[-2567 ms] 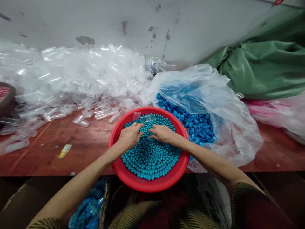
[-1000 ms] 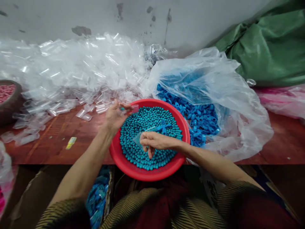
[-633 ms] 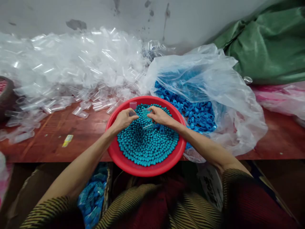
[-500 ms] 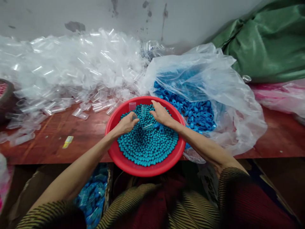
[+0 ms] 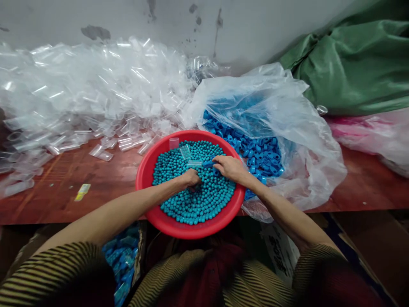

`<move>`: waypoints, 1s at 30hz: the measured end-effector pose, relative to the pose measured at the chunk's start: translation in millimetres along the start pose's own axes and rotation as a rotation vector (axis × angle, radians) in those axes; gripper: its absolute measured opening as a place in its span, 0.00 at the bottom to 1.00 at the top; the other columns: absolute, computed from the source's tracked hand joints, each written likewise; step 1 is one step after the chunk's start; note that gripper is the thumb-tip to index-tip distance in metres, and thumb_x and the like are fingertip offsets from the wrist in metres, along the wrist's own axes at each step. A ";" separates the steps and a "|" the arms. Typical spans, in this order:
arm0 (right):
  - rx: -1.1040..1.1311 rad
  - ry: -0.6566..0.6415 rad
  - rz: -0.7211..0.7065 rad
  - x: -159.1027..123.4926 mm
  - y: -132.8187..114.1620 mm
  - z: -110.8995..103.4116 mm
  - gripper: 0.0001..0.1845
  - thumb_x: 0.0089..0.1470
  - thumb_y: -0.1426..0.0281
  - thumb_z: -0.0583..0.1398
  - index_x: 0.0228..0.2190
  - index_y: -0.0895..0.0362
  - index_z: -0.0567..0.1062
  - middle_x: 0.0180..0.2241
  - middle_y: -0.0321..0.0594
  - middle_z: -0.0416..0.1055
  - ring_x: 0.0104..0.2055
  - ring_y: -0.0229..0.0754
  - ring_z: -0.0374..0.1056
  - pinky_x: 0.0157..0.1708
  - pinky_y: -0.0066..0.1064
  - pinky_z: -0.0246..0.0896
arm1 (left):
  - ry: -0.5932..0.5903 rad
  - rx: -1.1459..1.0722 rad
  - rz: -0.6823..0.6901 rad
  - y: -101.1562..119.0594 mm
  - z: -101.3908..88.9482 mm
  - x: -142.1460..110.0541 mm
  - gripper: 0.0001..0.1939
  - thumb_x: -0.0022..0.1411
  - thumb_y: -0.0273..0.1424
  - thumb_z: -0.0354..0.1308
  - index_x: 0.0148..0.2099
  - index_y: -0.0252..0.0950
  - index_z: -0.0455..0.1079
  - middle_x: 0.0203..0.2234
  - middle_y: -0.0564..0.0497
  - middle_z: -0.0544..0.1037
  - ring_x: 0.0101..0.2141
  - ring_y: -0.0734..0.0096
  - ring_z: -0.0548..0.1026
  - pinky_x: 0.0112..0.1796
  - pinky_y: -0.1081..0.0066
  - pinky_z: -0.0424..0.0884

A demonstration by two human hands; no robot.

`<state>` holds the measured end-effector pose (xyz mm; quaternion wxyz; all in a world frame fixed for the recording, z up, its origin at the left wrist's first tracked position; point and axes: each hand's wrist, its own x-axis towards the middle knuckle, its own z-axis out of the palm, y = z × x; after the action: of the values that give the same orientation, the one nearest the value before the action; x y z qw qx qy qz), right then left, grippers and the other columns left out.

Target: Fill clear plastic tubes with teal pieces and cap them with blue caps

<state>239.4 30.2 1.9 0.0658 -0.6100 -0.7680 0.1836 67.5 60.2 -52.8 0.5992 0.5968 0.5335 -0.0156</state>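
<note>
A red basin (image 5: 143, 181) full of small teal balls (image 5: 198, 200) sits at the front edge of the wooden table (image 5: 64, 192). My left hand (image 5: 191, 177) rests in the middle of the balls, fingers curled down into them; what it grips is hidden. Just to its right, my right hand (image 5: 229, 167) pinches the blue-capped end of a clear plastic tube (image 5: 195, 163) that lies sideways over the balls. Two more clear tubes (image 5: 174, 143) stand or lean in the balls at the basin's far side.
A big heap of clear tubes (image 5: 96, 94) fills the table's back left. An open plastic bag of blue caps (image 5: 258, 151) lies right of the basin, with a green sack (image 5: 351, 68) and a pink bag (image 5: 377, 136) beyond. Blue pieces fill a box (image 5: 123, 260) below the table.
Both hands have drawn back from the basin's far rim toward its middle. My left hand has closed down into the balls and my right now holds a capped tube.
</note>
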 end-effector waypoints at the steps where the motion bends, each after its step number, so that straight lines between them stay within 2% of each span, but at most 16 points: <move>1: -0.029 -0.019 -0.003 -0.6 1.8 2.7 0.14 0.57 0.71 0.54 0.45 0.60 0.71 0.45 0.48 0.73 0.47 0.45 0.67 0.46 0.32 0.57 | -0.016 -0.090 0.021 1.5 1.4 3.4 0.14 0.45 0.26 0.59 0.20 0.37 0.55 0.11 0.59 0.59 0.15 0.75 0.61 0.20 0.72 0.63; 4: -0.040 -0.052 -0.032 -2.3 3.9 7.7 0.16 0.56 0.73 0.54 0.48 0.62 0.69 0.48 0.49 0.70 0.50 0.44 0.66 0.46 0.31 0.56 | -0.081 -0.321 0.088 4.5 -2.9 2.2 0.13 0.46 0.29 0.62 0.24 0.36 0.58 0.14 0.60 0.60 0.15 0.79 0.60 0.20 0.76 0.62; 7: -0.047 -0.093 -0.034 -4.1 0.4 6.6 0.12 0.57 0.72 0.53 0.43 0.59 0.71 0.42 0.45 0.73 0.45 0.42 0.68 0.40 0.29 0.58 | -0.133 -0.471 0.121 4.9 -15.5 -9.7 0.13 0.45 0.31 0.64 0.31 0.35 0.64 0.21 0.56 0.69 0.22 0.77 0.68 0.25 0.75 0.66; 10: -0.161 -0.184 -0.039 -6.1 -6.2 2.7 0.09 0.57 0.70 0.53 0.36 0.56 0.73 0.37 0.42 0.75 0.40 0.43 0.69 0.33 0.28 0.56 | -0.138 -0.558 0.112 0.3 -27.3 -24.1 0.16 0.44 0.30 0.66 0.37 0.35 0.68 0.27 0.53 0.72 0.27 0.74 0.71 0.29 0.74 0.67; 13: -0.255 -0.268 -0.093 -7.9 -10.5 -1.1 0.08 0.56 0.70 0.54 0.35 0.55 0.73 0.36 0.41 0.75 0.40 0.43 0.69 0.30 0.28 0.53 | -0.113 -0.607 0.079 -7.6 -32.9 -36.0 0.14 0.46 0.30 0.66 0.36 0.34 0.69 0.26 0.53 0.72 0.27 0.76 0.70 0.29 0.75 0.65; 16: -0.335 -0.187 -0.087 -11.7 -12.0 -1.6 0.11 0.58 0.71 0.51 0.38 0.56 0.72 0.37 0.43 0.73 0.37 0.43 0.68 0.28 0.30 0.51 | -0.083 -0.647 0.050 -12.9 -34.0 -44.5 0.13 0.47 0.31 0.65 0.35 0.34 0.68 0.26 0.53 0.73 0.26 0.76 0.71 0.29 0.74 0.66; 18: -0.366 -0.131 -0.154 -16.2 -13.3 2.7 0.13 0.60 0.72 0.48 0.40 0.55 0.72 0.39 0.44 0.71 0.37 0.43 0.67 0.27 0.30 0.50 | -0.090 -0.649 0.024 -13.7 -34.0 -48.6 0.15 0.47 0.32 0.65 0.37 0.34 0.67 0.27 0.51 0.74 0.27 0.72 0.73 0.29 0.71 0.68; 22: -0.402 -0.209 -0.359 -24.3 -17.4 20.7 0.14 0.60 0.72 0.49 0.34 0.55 0.74 0.38 0.44 0.70 0.40 0.45 0.63 0.31 0.33 0.50 | -0.139 -0.606 -0.053 -12.7 -34.1 -53.8 0.16 0.50 0.37 0.64 0.35 0.34 0.62 0.23 0.50 0.75 0.22 0.68 0.75 0.25 0.69 0.70; 25: -0.429 -0.157 -0.339 -23.1 -18.3 28.1 0.15 0.60 0.72 0.48 0.32 0.57 0.74 0.37 0.46 0.69 0.41 0.47 0.62 0.36 0.36 0.51 | -0.151 -0.608 -0.051 -13.1 -33.8 -55.7 0.14 0.51 0.35 0.63 0.35 0.34 0.62 0.22 0.52 0.73 0.20 0.71 0.74 0.22 0.72 0.70; 28: -0.396 -0.094 -0.299 -16.9 -17.5 22.5 0.11 0.59 0.71 0.51 0.34 0.59 0.73 0.38 0.48 0.70 0.42 0.49 0.62 0.39 0.38 0.51 | -0.203 -0.652 0.039 -14.5 -33.7 -55.7 0.14 0.52 0.32 0.63 0.39 0.35 0.64 0.26 0.51 0.75 0.23 0.71 0.75 0.23 0.72 0.71; 30: -0.278 -0.060 -0.218 -13.0 -16.2 16.0 0.10 0.58 0.69 0.53 0.38 0.60 0.72 0.38 0.49 0.70 0.42 0.49 0.63 0.39 0.37 0.53 | -0.232 -0.690 0.108 -15.1 -33.7 -55.1 0.16 0.51 0.31 0.63 0.42 0.36 0.64 0.28 0.50 0.76 0.26 0.70 0.76 0.25 0.72 0.72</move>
<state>222.6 11.4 -5.3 -0.0227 -0.5207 -0.8491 0.0853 12.9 46.5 -17.5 0.8218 0.3809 0.4035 0.1292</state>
